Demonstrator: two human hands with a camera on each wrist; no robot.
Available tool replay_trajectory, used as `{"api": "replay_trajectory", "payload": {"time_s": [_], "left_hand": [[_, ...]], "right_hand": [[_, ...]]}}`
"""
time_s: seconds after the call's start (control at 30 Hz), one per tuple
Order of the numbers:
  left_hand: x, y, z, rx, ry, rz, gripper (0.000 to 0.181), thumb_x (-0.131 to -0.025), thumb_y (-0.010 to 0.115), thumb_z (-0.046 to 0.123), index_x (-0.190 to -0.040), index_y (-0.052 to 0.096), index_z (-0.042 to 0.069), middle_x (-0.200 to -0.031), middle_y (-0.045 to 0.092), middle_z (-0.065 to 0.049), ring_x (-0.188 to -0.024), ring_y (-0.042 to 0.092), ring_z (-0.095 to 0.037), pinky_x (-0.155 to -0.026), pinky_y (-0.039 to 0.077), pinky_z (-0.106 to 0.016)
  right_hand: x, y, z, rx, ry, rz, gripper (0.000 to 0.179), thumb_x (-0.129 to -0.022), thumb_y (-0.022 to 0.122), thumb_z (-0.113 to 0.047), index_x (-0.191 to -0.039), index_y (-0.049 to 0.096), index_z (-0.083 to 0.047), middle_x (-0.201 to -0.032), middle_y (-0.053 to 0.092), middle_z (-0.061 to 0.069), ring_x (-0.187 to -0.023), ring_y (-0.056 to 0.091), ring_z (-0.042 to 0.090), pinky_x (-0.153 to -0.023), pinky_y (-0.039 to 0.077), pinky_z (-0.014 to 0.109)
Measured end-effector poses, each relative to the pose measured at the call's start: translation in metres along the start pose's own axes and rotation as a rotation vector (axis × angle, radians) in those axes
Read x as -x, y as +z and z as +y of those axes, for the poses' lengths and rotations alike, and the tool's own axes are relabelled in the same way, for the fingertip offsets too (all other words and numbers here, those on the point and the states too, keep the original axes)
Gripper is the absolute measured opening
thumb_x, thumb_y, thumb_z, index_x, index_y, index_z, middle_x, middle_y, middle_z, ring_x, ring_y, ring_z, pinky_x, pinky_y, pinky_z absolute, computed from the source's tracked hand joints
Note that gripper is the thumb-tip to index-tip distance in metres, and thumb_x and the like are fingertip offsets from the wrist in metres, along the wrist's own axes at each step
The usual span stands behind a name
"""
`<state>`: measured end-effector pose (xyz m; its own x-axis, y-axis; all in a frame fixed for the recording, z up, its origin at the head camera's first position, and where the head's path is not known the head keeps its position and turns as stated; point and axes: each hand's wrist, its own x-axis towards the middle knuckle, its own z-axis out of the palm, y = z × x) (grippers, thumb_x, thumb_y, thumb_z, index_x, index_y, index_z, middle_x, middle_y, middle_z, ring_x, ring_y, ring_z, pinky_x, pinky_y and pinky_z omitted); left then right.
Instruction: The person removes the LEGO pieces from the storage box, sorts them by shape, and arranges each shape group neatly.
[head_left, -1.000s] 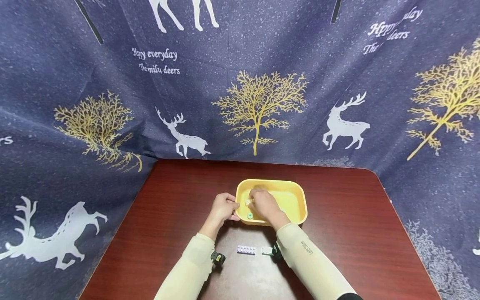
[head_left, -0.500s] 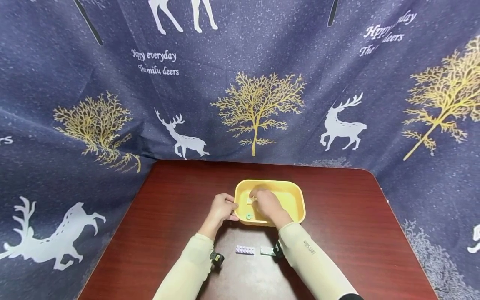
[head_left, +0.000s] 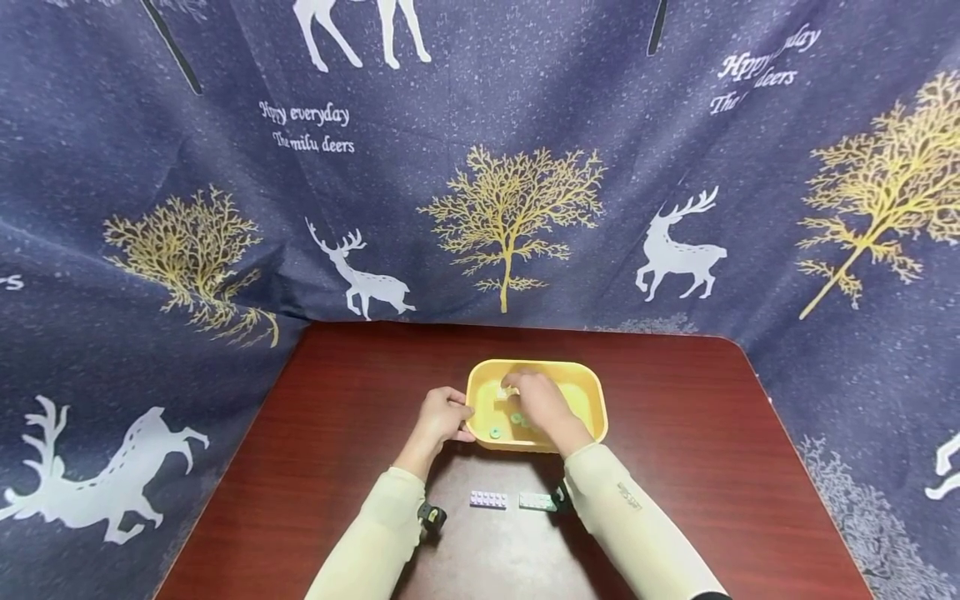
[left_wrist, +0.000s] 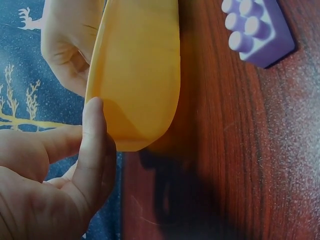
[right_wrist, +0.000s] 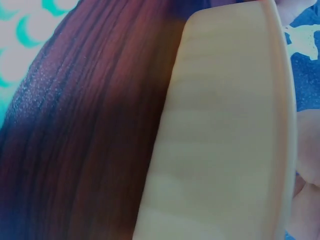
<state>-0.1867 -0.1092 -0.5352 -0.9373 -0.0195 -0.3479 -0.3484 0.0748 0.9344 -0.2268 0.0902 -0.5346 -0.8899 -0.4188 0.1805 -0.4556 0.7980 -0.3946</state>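
Observation:
My left hand [head_left: 442,414] pinches the left end of a yellow plastic bin [head_left: 602,400], its thumb against the outside wall in the left wrist view. Inside the bin, my right hand [head_left: 542,402] has its fingertips around a small whitish piece [head_left: 503,392]; the fingers partly cover it. A small green ring-like piece [head_left: 495,432] lies in the near left corner of the bin. Another green piece [head_left: 517,418] shows beside the right hand. In the right wrist view the bin's wall [right_wrist: 220,120] hides most of that hand.
In front of the bin, a purple studded toy brick [head_left: 488,500] and a green-and-white studded one [head_left: 537,501] lie side by side on the dark red wooden table [head_left: 360,367]. A blue curtain [head_left: 480,108] with deer and trees hangs behind the table.
My right hand has shifted slightly away from me and to the right inside the bin, the whitish piece moving with it. More green shows beside it. My left hand keeps its grip.

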Motion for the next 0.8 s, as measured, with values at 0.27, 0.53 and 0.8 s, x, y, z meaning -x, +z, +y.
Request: {"api": "replay_trajectory", "payload": {"time_s": [0.27, 0.53, 0.8], "left_hand": [[0.0, 0.0, 0.0, 0.009, 0.0, -0.012, 0.029, -0.092, 0.064, -0.01, -0.118, 0.054, -0.016, -0.103, 0.066, -0.032, -0.054, 0.062, -0.019, -0.054, 0.068, -0.035], [0.002, -0.002, 0.006, 0.018, 0.004, -0.008, 0.028, -0.091, 0.064, -0.01, -0.117, 0.055, -0.016, -0.098, 0.064, -0.028, -0.061, 0.068, -0.027, -0.055, 0.069, -0.036], [0.001, 0.001, 0.003, 0.015, -0.006, -0.015, 0.03, -0.091, 0.064, -0.01, -0.118, 0.054, -0.016, -0.09, 0.061, -0.019, -0.064, 0.07, -0.031, -0.055, 0.069, -0.036]], "right_hand": [[0.008, -0.01, 0.0, -0.009, -0.01, 0.042, 0.027, -0.085, 0.08, -0.003, -0.11, 0.075, -0.013, -0.108, 0.074, 0.006, -0.102, 0.07, 0.027, -0.093, 0.063, 0.04], [0.019, -0.02, 0.002, -0.033, -0.02, 0.098, 0.027, -0.085, 0.079, -0.003, -0.109, 0.075, -0.014, -0.105, 0.072, 0.004, -0.1, 0.07, 0.026, -0.09, 0.064, 0.041], [0.033, -0.033, 0.003, -0.019, -0.011, 0.125, 0.027, -0.085, 0.081, -0.005, -0.109, 0.075, -0.015, -0.104, 0.072, 0.003, -0.098, 0.07, 0.027, -0.085, 0.064, 0.043]]}}
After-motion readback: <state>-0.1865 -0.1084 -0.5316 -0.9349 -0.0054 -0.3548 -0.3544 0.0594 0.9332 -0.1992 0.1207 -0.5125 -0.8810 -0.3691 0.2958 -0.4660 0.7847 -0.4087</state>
